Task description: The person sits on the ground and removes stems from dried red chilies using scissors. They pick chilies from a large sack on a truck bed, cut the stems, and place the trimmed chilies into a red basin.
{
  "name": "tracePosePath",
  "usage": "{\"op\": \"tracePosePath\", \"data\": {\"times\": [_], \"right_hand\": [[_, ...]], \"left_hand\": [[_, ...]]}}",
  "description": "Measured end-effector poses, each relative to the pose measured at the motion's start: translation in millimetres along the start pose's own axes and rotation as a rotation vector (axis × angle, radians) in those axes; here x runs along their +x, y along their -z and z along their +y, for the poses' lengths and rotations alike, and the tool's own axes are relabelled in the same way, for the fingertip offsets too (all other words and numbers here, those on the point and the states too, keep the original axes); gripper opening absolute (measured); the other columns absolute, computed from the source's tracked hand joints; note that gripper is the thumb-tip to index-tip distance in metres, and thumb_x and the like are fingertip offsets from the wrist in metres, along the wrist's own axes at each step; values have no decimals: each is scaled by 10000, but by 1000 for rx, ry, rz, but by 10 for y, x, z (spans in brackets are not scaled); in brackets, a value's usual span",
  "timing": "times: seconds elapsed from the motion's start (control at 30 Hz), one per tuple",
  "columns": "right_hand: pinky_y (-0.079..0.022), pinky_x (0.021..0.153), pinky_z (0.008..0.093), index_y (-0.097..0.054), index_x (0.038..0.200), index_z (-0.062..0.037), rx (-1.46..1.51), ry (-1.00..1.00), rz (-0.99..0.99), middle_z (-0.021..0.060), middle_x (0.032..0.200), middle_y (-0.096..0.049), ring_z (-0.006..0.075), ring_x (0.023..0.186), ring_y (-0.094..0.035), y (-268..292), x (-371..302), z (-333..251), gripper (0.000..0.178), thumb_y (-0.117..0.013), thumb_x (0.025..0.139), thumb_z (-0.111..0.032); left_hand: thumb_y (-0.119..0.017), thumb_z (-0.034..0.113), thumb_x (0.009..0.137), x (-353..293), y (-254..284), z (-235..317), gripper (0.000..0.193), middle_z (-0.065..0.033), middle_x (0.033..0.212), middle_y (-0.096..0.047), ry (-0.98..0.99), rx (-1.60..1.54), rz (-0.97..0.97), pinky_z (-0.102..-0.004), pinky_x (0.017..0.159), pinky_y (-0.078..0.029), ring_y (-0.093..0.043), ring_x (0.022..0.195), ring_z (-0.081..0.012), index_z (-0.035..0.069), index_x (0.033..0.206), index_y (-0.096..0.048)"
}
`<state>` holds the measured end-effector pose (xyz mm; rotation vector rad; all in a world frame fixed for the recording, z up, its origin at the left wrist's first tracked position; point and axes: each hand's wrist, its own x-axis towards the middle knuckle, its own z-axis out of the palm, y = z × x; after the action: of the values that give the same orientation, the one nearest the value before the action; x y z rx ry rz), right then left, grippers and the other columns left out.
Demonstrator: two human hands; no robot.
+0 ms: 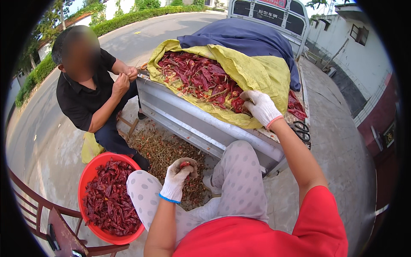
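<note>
My left hand (pixel 180 176), in a white glove with a blue cuff, is closed around a red dried chili pepper (pixel 184 164) above my lap. At the right part of the heap of dried chili peppers (pixel 201 77), my right hand (pixel 260 106) reaches in, gloved in white with a pinkish cuff. Its fingers are bent down and pressed together at the peppers; what they grip is hidden. The heap lies on a yellow woven sheet (pixel 265 77) on the truck bed. Lower left of me stands a red basin (pixel 81 188) full of dried chili peppers (pixel 112 199).
A seated person (pixel 87 96) in black works with both hands at the truck bed's corner. Stems and scraps (pixel 160 147) cover the ground below the tailgate (pixel 184 115). Black-handled scissors (pixel 301 131) lie at the bed's right edge. A wooden chair (pixel 60 231) stands lower left.
</note>
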<state>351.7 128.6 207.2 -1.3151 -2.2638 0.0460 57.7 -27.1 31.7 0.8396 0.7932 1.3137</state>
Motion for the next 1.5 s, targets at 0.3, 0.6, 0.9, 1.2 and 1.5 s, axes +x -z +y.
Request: {"op": "tracePosePath", "data": {"times": [0.3, 0.6, 0.9, 1.2, 1.5], "right_hand": [[-533, 831, 471, -656, 1126, -128, -631, 75, -374, 172, 1131, -612, 343, 1009, -647, -534, 429, 198, 308, -538, 843, -104], [-514, 797, 390, -673, 993, -62, 95, 68, 178, 125, 1014, -639, 291, 889, -635, -303, 457, -91, 185, -562, 874, -152], [-482, 649, 291, -651, 832, 59, 840, -66, -409, 86, 744, -641, 133, 689, -575, -986, -579, -944, 113, -573, 779, -4], [-502, 692, 421, -665, 807, -52, 414, 582, -152, 142, 844, -622, 331, 775, -635, -1525, -543, -1111, 103, -704, 720, -93], [-481, 622, 426, -681, 794, -40, 451, 323, -230, 123, 765, -634, 319, 699, -616, -1388, -659, -1181, 106, -664, 790, -145]], "left_hand": [[-628, -16, 791, 84, 106, -115, 220, -96, 835, -635, 53, -25, 18, -309, 646, -540, -647, 674, -189, -29, 1011, -624], [-633, -13, 802, -44, 96, -17, 170, -69, 782, -613, 42, -185, 123, -292, 604, -528, -607, 647, -160, -7, 971, -628], [-673, 102, 810, 233, 43, -521, 190, -12, 913, -595, -208, -153, -59, -263, 710, -471, -554, 812, -98, 50, 966, -578], [-681, 97, 711, 183, -21, -512, 483, -15, 799, -596, -193, -36, 102, -234, 432, -408, -556, 604, -88, 76, 1164, -514], [-681, 161, 800, 15, -55, -222, 260, 23, 764, -617, 17, 152, 3, -223, 465, -399, -519, 583, -59, 73, 1037, -619]]}}
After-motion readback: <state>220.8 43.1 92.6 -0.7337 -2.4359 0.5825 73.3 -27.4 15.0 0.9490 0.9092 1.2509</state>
